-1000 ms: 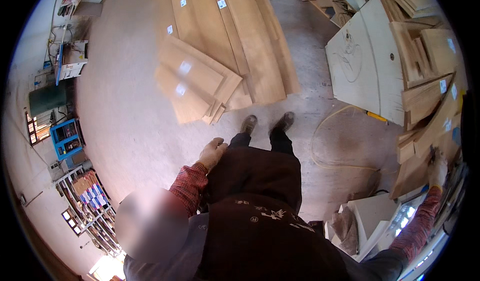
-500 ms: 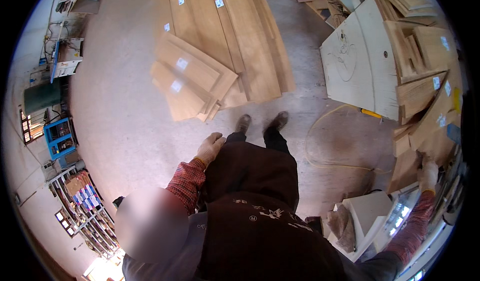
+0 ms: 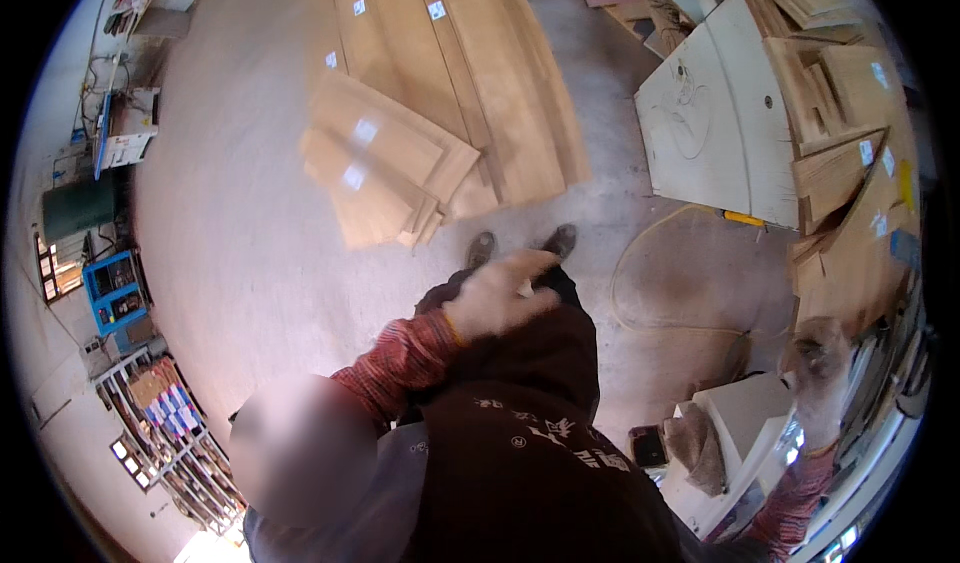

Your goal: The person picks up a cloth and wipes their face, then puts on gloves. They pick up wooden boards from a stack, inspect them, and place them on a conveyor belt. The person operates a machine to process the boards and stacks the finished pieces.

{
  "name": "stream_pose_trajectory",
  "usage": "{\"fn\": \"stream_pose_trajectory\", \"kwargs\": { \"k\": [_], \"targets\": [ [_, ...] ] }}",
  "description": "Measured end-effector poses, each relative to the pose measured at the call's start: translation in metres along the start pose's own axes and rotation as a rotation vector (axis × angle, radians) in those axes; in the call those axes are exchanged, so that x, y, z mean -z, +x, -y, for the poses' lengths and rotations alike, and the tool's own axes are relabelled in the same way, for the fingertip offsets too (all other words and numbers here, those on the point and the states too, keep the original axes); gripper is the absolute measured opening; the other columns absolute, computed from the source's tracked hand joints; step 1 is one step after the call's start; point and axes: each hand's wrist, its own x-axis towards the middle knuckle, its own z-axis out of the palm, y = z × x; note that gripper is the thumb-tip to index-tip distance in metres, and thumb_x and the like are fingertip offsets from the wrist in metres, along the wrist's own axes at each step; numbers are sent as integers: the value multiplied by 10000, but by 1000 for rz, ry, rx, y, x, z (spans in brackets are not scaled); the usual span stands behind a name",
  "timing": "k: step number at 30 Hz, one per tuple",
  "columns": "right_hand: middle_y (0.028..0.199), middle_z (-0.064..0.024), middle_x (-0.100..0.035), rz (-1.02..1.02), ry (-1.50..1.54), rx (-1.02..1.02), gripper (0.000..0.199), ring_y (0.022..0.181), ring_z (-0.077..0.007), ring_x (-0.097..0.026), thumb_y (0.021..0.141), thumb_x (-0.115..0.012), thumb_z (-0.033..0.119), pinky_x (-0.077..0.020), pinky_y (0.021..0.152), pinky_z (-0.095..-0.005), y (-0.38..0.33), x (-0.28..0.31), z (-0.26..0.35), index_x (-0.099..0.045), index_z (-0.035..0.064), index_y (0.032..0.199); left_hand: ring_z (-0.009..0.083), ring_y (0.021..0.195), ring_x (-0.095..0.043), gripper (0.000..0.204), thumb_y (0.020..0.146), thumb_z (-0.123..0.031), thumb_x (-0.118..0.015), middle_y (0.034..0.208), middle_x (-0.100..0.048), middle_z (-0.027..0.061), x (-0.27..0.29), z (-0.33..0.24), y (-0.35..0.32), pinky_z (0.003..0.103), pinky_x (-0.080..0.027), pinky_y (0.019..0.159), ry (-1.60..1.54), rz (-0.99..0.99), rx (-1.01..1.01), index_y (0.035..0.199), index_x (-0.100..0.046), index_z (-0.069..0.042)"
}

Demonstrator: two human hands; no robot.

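Note:
My left hand (image 3: 505, 298), in a pale glove, is in front of my dark apron (image 3: 520, 383), above my thighs. Its fingers look apart, though motion blurs them, and I see nothing certain in them. Far to the right, my right hand (image 3: 822, 408) is also gloved and blurred. A brownish, roundish thing (image 3: 822, 348) shows at its fingers, too smeared to name. Close to this hand are leaning wooden boards (image 3: 845, 273) and a white box-like unit (image 3: 745, 408) with a brown cloth (image 3: 697, 450) on it.
Long wooden panels (image 3: 470, 83) with white labels lie on the floor ahead, shorter boards (image 3: 375, 168) across their near end. A white cabinet panel (image 3: 700, 113) stands right. A thin yellowish hose (image 3: 617, 293) curves over the floor. A loaded rack (image 3: 165, 413) stands left.
My left hand has swung from beside my left thigh to the right, across my front. My right hand has drawn back from the leaning boards toward me, the brownish thing moving with it.

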Motion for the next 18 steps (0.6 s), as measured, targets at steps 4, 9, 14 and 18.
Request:
{"fn": "stream_pose_trajectory", "kwargs": {
  "k": [4, 9, 14, 18],
  "targets": [
    [1190, -110, -681, 62, 837, -133, 467, 1100, -176, -673, 870, -827, -1, -601, 911, -337, -23, -74, 128, -609, 7, 1282, 397, 1315, -595, 681, 962, -369, -748, 1481, -565, 237, -27, -53, 14, 447, -485, 1118, -2, 281, -445, 1485, -528, 7],
    [1087, -56, -681, 387, 981, -211, 232, 978, -133, -658, 916, -757, 24, -562, 822, -294, 5, -151, 229, -662, 2, 1126, 306, 1047, -654, 431, 1086, -258, -582, 1131, -694, 162, -13, -39, -22, 423, -527, 925, -541, 599, -299, 1456, -552, -40],
    [970, -83, -714, 27, 783, 14, 204, 884, -187, -678, 911, -787, 112, -539, 786, -347, -1, -255, 286, -683, 15, 1058, 161, 771, -648, 219, 1103, -175, -521, 878, -668, 61, 49, -9, -66, 325, -532, 693, -654, 483, 139, 1224, -592, -7],
    [901, -172, -698, -270, 312, 136, 241, 843, -338, -679, 887, -815, 228, -524, 760, -458, -15, -310, 334, -706, 27, 962, 121, 562, -573, 232, 1080, -185, -535, 811, -659, 65, 88, 31, -92, 283, -490, 514, -589, 335, 293, 1227, -556, -8]
  ]
}}
